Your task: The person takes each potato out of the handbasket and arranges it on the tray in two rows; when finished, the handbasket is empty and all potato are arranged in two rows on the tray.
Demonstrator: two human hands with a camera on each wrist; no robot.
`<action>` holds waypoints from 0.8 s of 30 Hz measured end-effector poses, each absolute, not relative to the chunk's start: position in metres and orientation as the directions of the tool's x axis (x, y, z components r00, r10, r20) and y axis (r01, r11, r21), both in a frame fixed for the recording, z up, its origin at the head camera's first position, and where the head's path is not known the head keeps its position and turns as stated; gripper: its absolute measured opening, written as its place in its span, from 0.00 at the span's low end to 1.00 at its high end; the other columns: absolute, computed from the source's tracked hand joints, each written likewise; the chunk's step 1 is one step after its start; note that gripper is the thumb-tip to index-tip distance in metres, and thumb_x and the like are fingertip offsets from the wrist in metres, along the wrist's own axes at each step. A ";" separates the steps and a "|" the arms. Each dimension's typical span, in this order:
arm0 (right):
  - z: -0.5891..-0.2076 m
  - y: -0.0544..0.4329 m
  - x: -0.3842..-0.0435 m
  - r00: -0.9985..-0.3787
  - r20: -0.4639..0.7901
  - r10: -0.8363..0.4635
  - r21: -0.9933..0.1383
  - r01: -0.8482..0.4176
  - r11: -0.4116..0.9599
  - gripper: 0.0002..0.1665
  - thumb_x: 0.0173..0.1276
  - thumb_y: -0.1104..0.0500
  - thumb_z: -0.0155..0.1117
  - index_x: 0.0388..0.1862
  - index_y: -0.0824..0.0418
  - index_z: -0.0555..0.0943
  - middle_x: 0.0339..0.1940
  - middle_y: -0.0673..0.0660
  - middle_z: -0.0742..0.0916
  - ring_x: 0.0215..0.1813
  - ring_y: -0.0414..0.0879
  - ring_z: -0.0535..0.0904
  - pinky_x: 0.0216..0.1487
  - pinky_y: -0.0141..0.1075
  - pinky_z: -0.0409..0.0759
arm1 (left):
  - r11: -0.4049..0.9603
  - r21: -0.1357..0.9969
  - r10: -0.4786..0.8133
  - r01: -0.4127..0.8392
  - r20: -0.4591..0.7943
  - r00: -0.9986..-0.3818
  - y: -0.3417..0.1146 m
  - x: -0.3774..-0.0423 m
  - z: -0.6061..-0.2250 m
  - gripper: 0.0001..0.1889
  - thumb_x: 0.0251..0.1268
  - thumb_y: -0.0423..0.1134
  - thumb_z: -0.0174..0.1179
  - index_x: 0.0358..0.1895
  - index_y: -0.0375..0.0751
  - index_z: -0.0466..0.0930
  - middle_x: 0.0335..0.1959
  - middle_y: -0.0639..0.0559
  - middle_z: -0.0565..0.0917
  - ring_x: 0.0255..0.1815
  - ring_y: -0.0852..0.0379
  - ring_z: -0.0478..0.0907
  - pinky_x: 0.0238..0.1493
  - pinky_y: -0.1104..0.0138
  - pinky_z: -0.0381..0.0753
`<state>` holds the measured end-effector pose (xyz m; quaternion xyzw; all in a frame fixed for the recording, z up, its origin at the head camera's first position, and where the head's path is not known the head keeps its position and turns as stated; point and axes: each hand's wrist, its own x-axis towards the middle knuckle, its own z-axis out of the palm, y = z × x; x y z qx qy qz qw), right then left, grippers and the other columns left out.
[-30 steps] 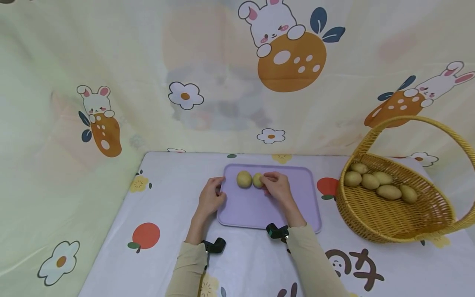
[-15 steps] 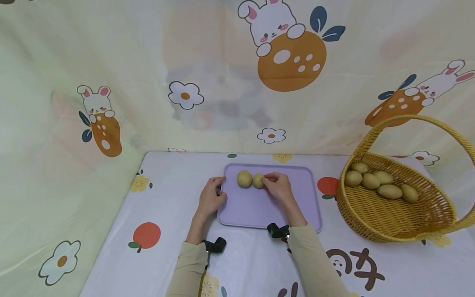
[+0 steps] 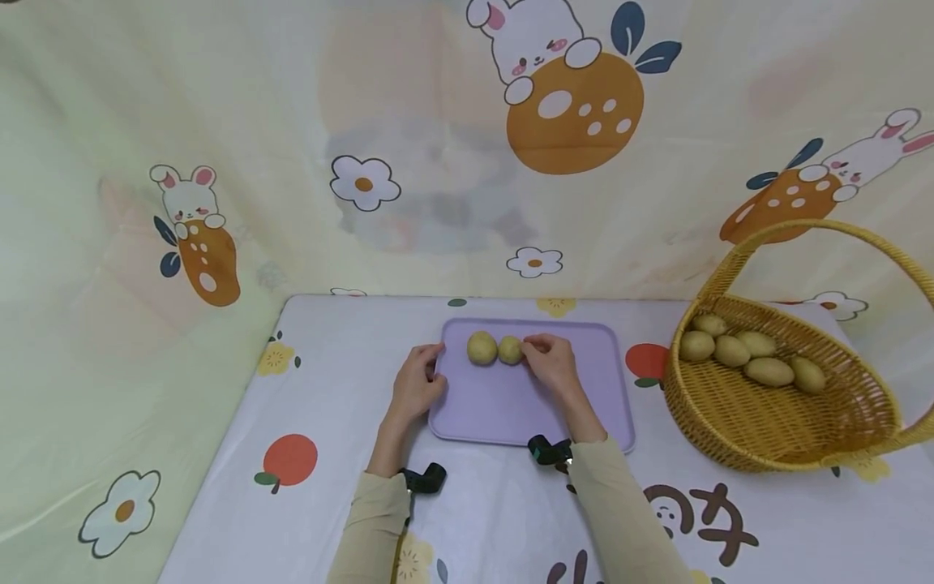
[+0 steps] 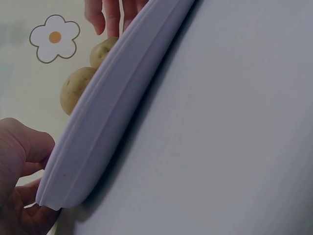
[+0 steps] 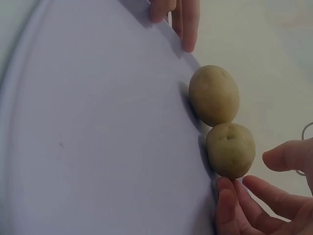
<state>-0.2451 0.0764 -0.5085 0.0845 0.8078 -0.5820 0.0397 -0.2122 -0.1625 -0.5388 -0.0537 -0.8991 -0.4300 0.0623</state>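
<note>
Two round, yellowish potatoes sit side by side on a purple tray, near its far edge. The larger potato is on the left and touches the smaller potato. My left hand holds the tray's left rim; in the left wrist view its thumb lies against the rim, with fingers curled at the underside. My right hand is at the right side of the smaller potato. In the right wrist view, its fingertips touch that potato, while the thumb stands apart from it.
A yellow wicker basket with a tall handle stands to the tray's right, holding several potatoes at its far side. A patterned cloth covers the table. Behind hangs a curtain printed with rabbits and flowers.
The right hand's fingers have eased slightly to the right, showing more of the smaller potato. The left hand stays on the tray's rim. The head view has shifted slightly.
</note>
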 end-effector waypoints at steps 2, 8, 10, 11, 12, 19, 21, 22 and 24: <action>-0.509 0.077 -0.246 -0.981 -0.169 0.097 -0.934 0.191 0.301 0.18 0.66 0.61 0.61 0.50 0.73 0.82 0.39 0.67 0.87 0.28 0.40 0.80 0.28 0.26 0.75 | 0.624 0.767 0.042 0.146 0.154 -0.987 -0.162 -0.212 -0.538 0.30 0.52 0.27 0.58 0.64 0.32 0.75 0.58 0.39 0.76 0.36 0.52 0.78 0.39 0.62 0.74; -0.508 0.080 -0.246 -0.979 -0.185 0.087 -0.937 0.202 0.284 0.18 0.67 0.61 0.61 0.50 0.73 0.82 0.36 0.64 0.87 0.31 0.45 0.83 0.29 0.28 0.77 | 0.629 0.762 0.047 0.153 0.159 -0.986 -0.162 -0.212 -0.538 0.29 0.52 0.27 0.58 0.63 0.32 0.75 0.57 0.39 0.77 0.37 0.51 0.78 0.39 0.62 0.75; -0.506 0.082 -0.245 -0.980 -0.182 0.081 -0.941 0.197 0.274 0.17 0.68 0.62 0.60 0.49 0.74 0.82 0.35 0.65 0.87 0.32 0.46 0.83 0.30 0.29 0.77 | 0.630 0.762 0.046 0.151 0.158 -0.986 -0.161 -0.213 -0.538 0.29 0.52 0.27 0.58 0.64 0.32 0.75 0.57 0.40 0.77 0.37 0.51 0.79 0.39 0.62 0.75; -0.505 0.083 -0.244 -0.981 -0.178 0.079 -0.943 0.193 0.272 0.17 0.68 0.62 0.60 0.49 0.74 0.82 0.35 0.65 0.87 0.32 0.47 0.83 0.30 0.29 0.77 | 0.632 0.760 0.045 0.152 0.160 -0.986 -0.161 -0.213 -0.539 0.29 0.52 0.27 0.58 0.64 0.32 0.75 0.57 0.40 0.77 0.37 0.51 0.79 0.40 0.62 0.75; -0.504 0.085 -0.244 -0.982 -0.173 0.080 -0.944 0.189 0.272 0.17 0.67 0.62 0.60 0.49 0.74 0.82 0.36 0.66 0.87 0.32 0.47 0.83 0.30 0.29 0.77 | 0.631 0.761 0.045 0.153 0.161 -0.986 -0.161 -0.213 -0.539 0.30 0.52 0.27 0.58 0.64 0.32 0.75 0.57 0.40 0.77 0.37 0.51 0.79 0.40 0.61 0.76; -0.493 0.099 -0.242 -0.983 -0.159 0.090 -0.941 0.179 0.288 0.18 0.68 0.62 0.59 0.50 0.73 0.82 0.42 0.69 0.86 0.38 0.52 0.85 0.35 0.32 0.80 | 0.628 0.763 0.043 0.154 0.164 -0.986 -0.161 -0.213 -0.539 0.29 0.52 0.27 0.58 0.63 0.32 0.75 0.57 0.40 0.77 0.36 0.51 0.78 0.39 0.61 0.76; -0.487 0.105 -0.242 -0.983 -0.162 0.084 -0.938 0.180 0.297 0.19 0.69 0.61 0.58 0.52 0.73 0.81 0.44 0.70 0.86 0.40 0.53 0.85 0.37 0.35 0.82 | 0.630 0.762 0.044 0.153 0.162 -0.986 -0.162 -0.213 -0.540 0.29 0.52 0.27 0.58 0.63 0.32 0.75 0.57 0.40 0.77 0.36 0.51 0.79 0.40 0.61 0.76; -0.484 0.108 -0.241 -0.984 -0.160 0.080 -0.936 0.177 0.304 0.19 0.69 0.61 0.58 0.53 0.73 0.81 0.45 0.71 0.85 0.41 0.55 0.85 0.39 0.37 0.82 | 0.630 0.761 0.044 0.152 0.161 -0.986 -0.162 -0.213 -0.540 0.29 0.52 0.27 0.59 0.63 0.32 0.75 0.57 0.40 0.77 0.36 0.52 0.79 0.40 0.61 0.76; -0.478 0.115 -0.241 -0.986 -0.149 0.079 -0.932 0.166 0.321 0.19 0.70 0.61 0.58 0.54 0.73 0.80 0.45 0.71 0.85 0.42 0.56 0.85 0.40 0.39 0.83 | 0.631 0.761 0.047 0.152 0.158 -0.986 -0.162 -0.213 -0.540 0.29 0.52 0.27 0.59 0.64 0.32 0.75 0.57 0.40 0.76 0.37 0.52 0.79 0.40 0.61 0.76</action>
